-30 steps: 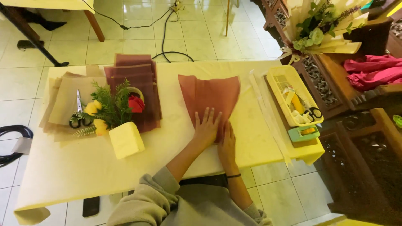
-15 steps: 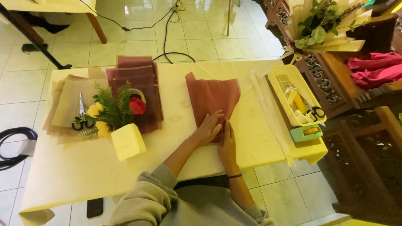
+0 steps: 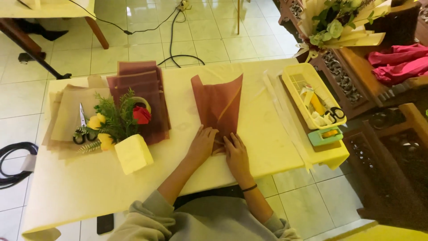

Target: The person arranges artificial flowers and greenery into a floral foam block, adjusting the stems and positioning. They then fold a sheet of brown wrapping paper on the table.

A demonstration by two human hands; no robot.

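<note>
On the left of the table (image 3: 267, 147) scissors (image 3: 81, 117) lie on tan sheets (image 3: 67, 114), beside a small bouquet (image 3: 117, 120) with a red rose and yellow blooms, a pale yellow block (image 3: 133, 154) just in front of it and a maroon stack (image 3: 142, 85) behind. In the middle the left hand (image 3: 203, 145) lies flat, fingers spread, on the lower end of the folded maroon paper (image 3: 218, 105); the right hand (image 3: 236, 155) presses flat just beside it, holding nothing. Since half a second ago the paper's upper corners have lifted into two points and both hands have drawn closer at its narrow base. At the right stands a yellow tray (image 3: 298, 91)
</note>
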